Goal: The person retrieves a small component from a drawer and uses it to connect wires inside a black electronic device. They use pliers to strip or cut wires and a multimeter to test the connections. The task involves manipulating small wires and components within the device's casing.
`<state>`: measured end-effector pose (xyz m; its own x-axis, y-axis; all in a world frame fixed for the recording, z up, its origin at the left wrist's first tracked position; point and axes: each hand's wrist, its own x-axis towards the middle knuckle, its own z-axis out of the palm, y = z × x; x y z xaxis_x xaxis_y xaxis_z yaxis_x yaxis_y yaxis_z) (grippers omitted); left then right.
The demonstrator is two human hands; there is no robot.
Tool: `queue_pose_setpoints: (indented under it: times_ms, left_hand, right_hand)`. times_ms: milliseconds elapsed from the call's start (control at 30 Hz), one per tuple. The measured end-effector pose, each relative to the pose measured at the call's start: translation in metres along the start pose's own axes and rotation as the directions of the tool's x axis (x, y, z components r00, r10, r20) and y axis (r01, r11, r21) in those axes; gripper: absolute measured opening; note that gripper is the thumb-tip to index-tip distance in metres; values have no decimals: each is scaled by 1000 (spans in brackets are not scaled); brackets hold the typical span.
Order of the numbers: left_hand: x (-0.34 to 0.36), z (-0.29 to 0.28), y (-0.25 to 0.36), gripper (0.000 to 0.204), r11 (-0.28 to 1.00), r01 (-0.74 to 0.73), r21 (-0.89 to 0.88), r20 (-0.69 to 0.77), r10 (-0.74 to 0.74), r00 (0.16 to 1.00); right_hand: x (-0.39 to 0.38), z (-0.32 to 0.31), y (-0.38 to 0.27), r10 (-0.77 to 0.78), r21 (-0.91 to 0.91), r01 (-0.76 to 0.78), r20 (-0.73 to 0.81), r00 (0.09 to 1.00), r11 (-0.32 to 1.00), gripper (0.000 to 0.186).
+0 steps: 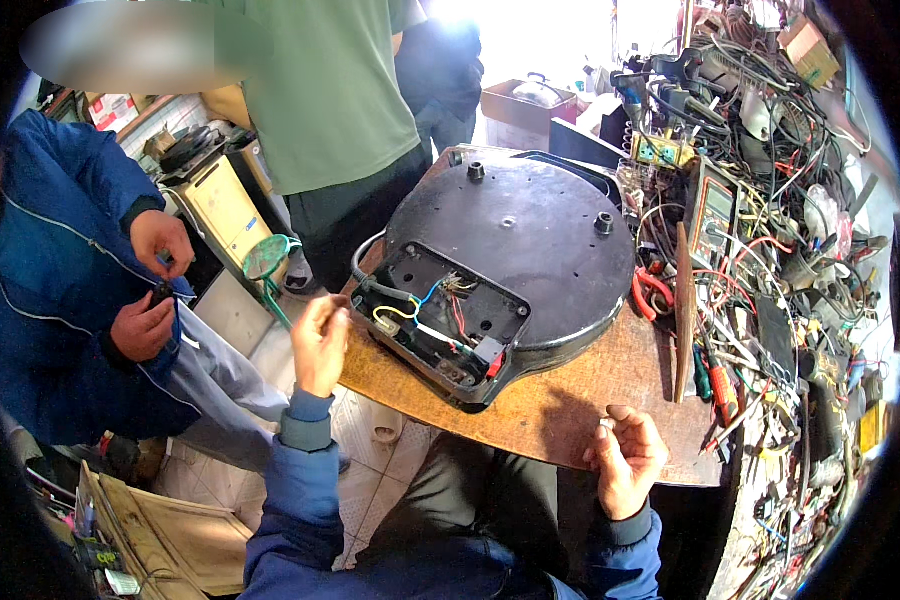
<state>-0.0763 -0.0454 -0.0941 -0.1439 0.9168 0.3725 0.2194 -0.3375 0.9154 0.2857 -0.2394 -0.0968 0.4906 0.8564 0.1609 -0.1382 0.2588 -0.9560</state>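
See black round housing [560,240] at mid-frame, with open wiring compartment [500,303] slanting lengthwise from upper left to lower right, just right of half-open, empty-looking left hand [320,348] (nearer), up-left of right hand [631,455] at lower right, can't tell if pinching anything.

A housing [510,240] lies on the table [520,420], its wiring compartment [510,290] at the near left. The left hand [320,345] is left of that compartment, the right hand [628,460] at the table's near edge. Right of the table lies a cable heap [800,330] (a meter [717,210] sits in it). A standing person [330,100] is beyond the left hand.
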Motion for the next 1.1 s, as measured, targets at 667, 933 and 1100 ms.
queue_pose_setpoints:
  times_ms: [667,933,1100]
  left_hand:
    - [59,71,125,20,723,-641,258,595,403,695]
    - [54,69,114,18,716,-614,333,540,389,746]
    - [60,74,112,16,802,-565,193,561,383,734]
  right_hand:
    - [142,147,-106,-185,-374,747,818,545,549,26]
    - [158,176,-84,-180,-267,873,914,364,409,21]
    - [150,172,-80,-283,-284,907,883,374,312,17]
